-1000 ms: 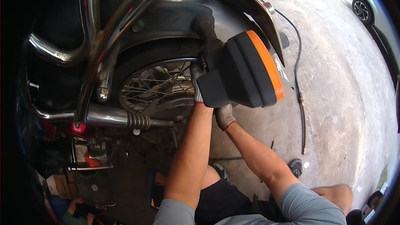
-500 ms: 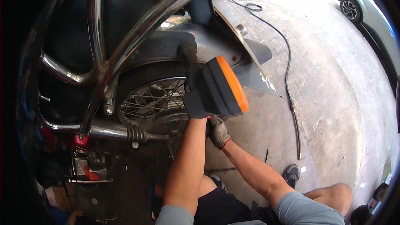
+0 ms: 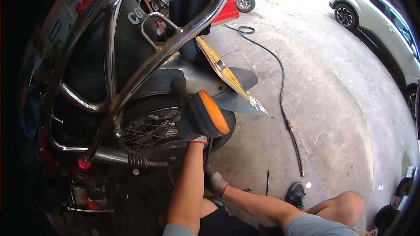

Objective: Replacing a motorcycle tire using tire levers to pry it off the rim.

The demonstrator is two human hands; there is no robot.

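Observation:
A motorcycle's spoked rear wheel with a black tyre is in front of me. My left hand reaches to the wheel. Only a strip of its pale glove with a red cuff shows, as the orange-and-black turn signal covers its fingers. Nearer to me and lower, my right hand, in a grey knit glove, is closed around the lower end of a dark bar. That bar runs up beside the tyre; its upper end passes behind the signal.
Chrome rack tubes and a mudguard flap overhang the wheel. A thin dark rod lies on the concrete, right of my right hand. Further right trails a black hose with a metal end. A white car stands beyond.
My right hand has come down toward me, away from my left hand, and the dark bar now shows between them. The view has tilted up, revealing more of the background.

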